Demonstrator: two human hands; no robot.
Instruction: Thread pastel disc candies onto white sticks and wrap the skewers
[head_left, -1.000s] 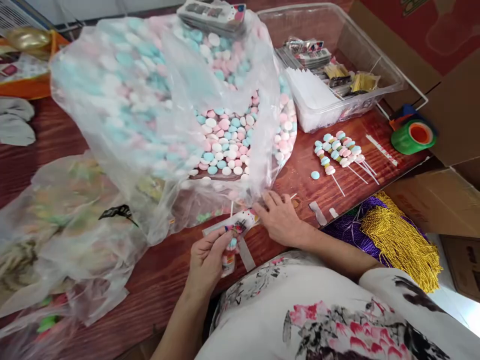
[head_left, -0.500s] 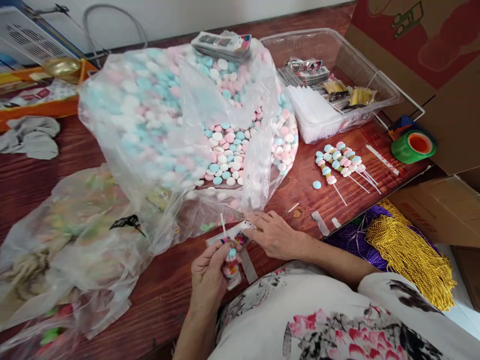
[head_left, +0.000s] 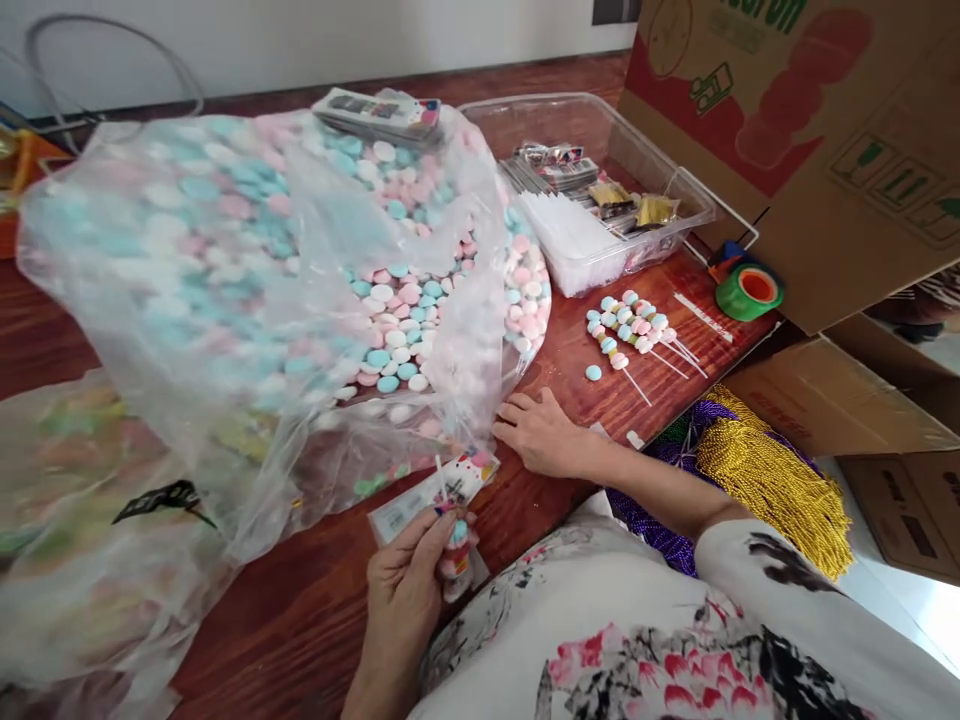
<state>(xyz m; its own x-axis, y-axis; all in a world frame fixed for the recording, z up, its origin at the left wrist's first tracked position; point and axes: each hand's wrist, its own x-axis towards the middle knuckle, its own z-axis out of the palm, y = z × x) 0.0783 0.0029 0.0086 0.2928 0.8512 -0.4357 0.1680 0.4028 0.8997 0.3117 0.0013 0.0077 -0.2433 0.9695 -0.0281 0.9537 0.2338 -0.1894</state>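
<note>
**Candy skewer in the left hand: handling and surroundings**

1. Crumpled plastic bags [head_left: 82, 520] cover the left end of the tabletop [head_left: 300, 610]. Their contents are blurred.
2. A large clear bag of candy discs [head_left: 285, 260], in pink, blue and white, fills the middle. Its loose film spills toward the front edge and crowds the working space.
3. The left hand [head_left: 409, 595] is at the front edge, fingers pinched around a candy skewer [head_left: 457, 545]. It is probably light. The thin stick is likely stiff but snappable and the discs brittle, so the bare stick looks the safest place to hold.
4. A printed wrapper [head_left: 427, 495] touches the fingertips. Whether it is gripped cannot be told.
5. The right hand [head_left: 540, 435] lies palm down, fingers loosely spread, holding nothing, just beside the bag.
6. Finished skewers [head_left: 637, 328] and a loose blue disc [head_left: 592, 373] lie further right.
7. A clear tray [head_left: 675, 185], a green tape roll [head_left: 748, 290] and a cardboard box [head_left: 817, 140] occupy the right end.
8. Gold bead strands [head_left: 772, 480] hang below the edge.
</note>
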